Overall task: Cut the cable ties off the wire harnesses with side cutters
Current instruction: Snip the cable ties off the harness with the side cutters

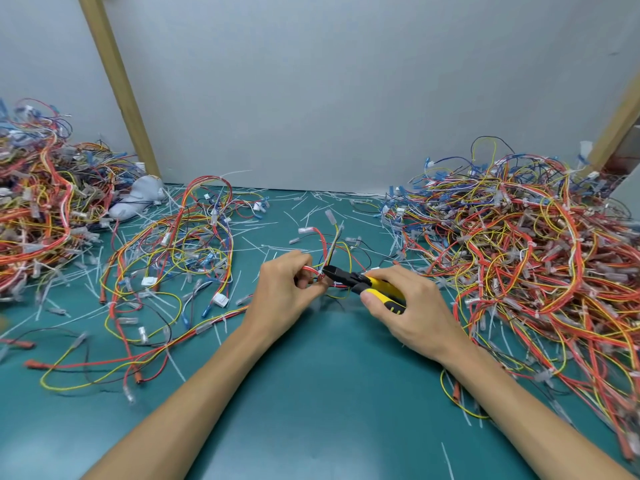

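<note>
Head cam: L hand pinches harness, R hand grip clamped on cutters.

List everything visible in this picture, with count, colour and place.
Table mat: one, green, under everything.
Wire harness piles: two, red, orange, yellow, blue; far left and right.
Loose wire harnesses: several, same colours, left of centre.
Cut plastic cable ties: many, white, scattered on the mat.
Cloth item, perhaps a glove: one, whitish, back left.
Wooden posts: two, light brown, left and right.
Wall: one, grey, behind.
Side cutters: one, yellow-and-black handles, centre.
Held wire harness: one, red, yellow, black, centre.
Left hand: one, pinches the held wire harness.
Right hand: one, grips the side cutters.
</note>
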